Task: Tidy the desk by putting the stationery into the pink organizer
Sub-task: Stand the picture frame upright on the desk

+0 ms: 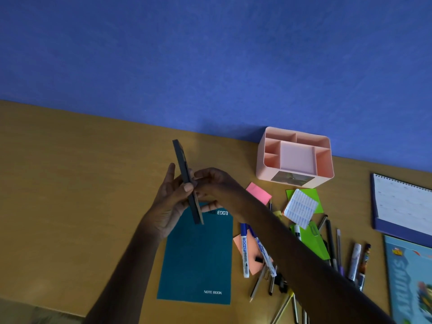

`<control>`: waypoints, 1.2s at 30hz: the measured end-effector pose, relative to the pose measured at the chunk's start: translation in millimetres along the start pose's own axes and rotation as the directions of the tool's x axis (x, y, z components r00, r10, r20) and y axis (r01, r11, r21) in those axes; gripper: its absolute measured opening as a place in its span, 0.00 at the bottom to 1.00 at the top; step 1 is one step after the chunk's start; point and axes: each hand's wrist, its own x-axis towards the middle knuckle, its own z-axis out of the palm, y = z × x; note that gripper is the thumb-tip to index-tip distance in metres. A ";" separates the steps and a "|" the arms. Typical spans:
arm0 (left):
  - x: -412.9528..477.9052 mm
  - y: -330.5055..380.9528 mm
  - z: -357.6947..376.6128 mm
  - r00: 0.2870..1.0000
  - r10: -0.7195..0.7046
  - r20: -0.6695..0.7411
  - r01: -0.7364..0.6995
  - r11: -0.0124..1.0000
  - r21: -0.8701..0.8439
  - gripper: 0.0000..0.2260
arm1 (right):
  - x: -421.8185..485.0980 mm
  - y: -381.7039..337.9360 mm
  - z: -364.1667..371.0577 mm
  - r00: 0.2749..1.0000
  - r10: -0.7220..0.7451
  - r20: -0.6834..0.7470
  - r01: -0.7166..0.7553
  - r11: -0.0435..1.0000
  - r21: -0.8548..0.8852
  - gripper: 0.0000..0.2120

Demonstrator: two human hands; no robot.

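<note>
Organizer [263, 173] one, notebook [196, 258] one, dark book [184, 168] one

Smooth pink plastic organizer [295, 157] sits on a matt wood-grain desk [70, 183] beside paper sticky notes [258, 192].

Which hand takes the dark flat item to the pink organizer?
Right hand, probably: both hold the dark flat item, but the pink organizer is to the right, farther from the left hand.

Blue wall [210, 54] behind a wooden desk [70, 183] — dim light.
</note>
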 end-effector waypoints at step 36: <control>28.7 36.4 -25.2 0.808 0.522 -0.274 -0.416 0.834 0.363 0.23 | 92.2 -7.6 -40.3 0.707 -0.684 -0.182 0.215 0.453 -0.865 0.08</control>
